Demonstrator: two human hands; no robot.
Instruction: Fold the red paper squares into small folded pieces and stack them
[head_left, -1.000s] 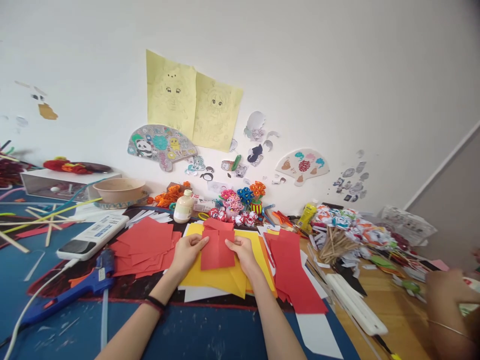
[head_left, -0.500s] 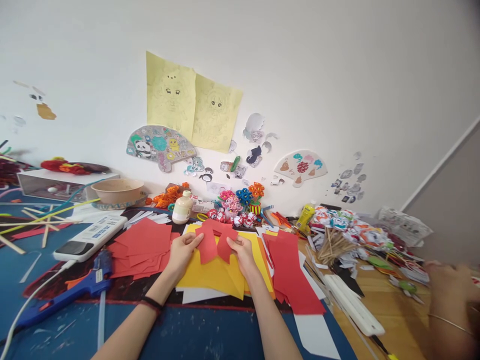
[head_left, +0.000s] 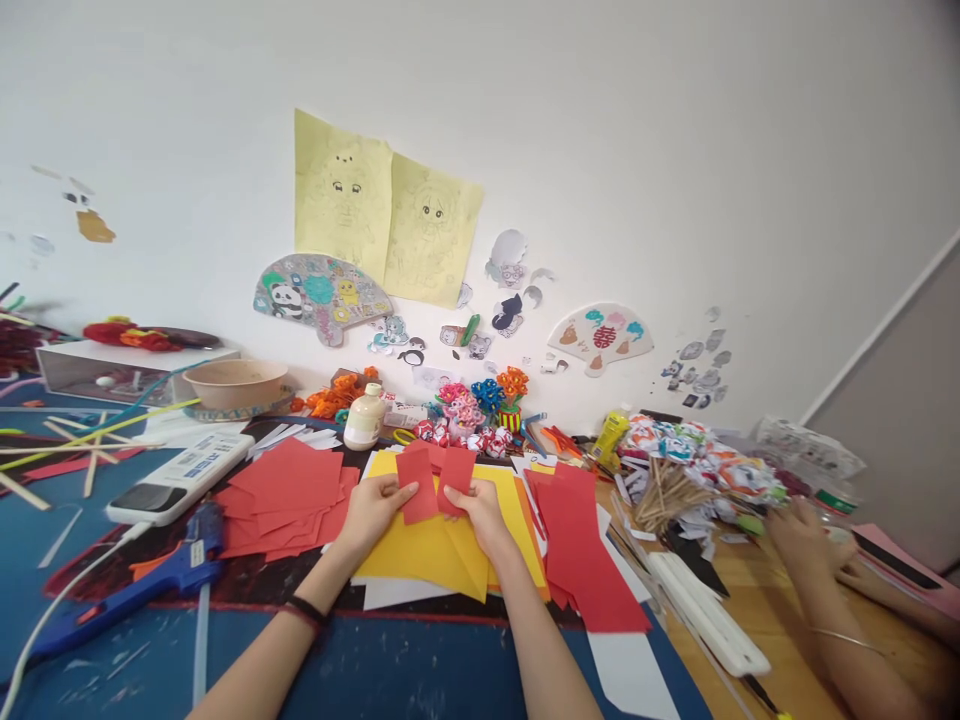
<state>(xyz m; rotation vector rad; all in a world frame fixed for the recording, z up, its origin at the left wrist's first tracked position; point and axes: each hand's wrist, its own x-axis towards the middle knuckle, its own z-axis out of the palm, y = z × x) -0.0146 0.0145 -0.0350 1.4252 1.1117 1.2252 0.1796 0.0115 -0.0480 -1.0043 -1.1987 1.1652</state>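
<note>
My left hand [head_left: 373, 515] pinches a small red paper rectangle [head_left: 415, 480] between thumb and fingers. Another red paper piece [head_left: 457, 468] of similar size is pinched in my right hand [head_left: 480, 512]. The two pieces stand nearly upright side by side, with a narrow gap between them. Under both hands lie yellow paper sheets [head_left: 420, 558] over white ones. Cut red papers [head_left: 281, 495] are piled by my left hand, and longer red sheets [head_left: 581, 545] lie to the right of my right hand.
On the left are a blue glue gun [head_left: 142, 590] and a white power strip [head_left: 184, 478] with a cable. A cream bottle [head_left: 365, 420] and pipe-cleaner flowers [head_left: 487, 395] stand behind the papers. At right, another person's hands [head_left: 802, 545] work near bamboo sticks [head_left: 667, 495] and a white bar-shaped device [head_left: 709, 612].
Both red pieces have come closer together. The right one has turned from tilted to nearly upright. The other person's hands have moved left, further into view.
</note>
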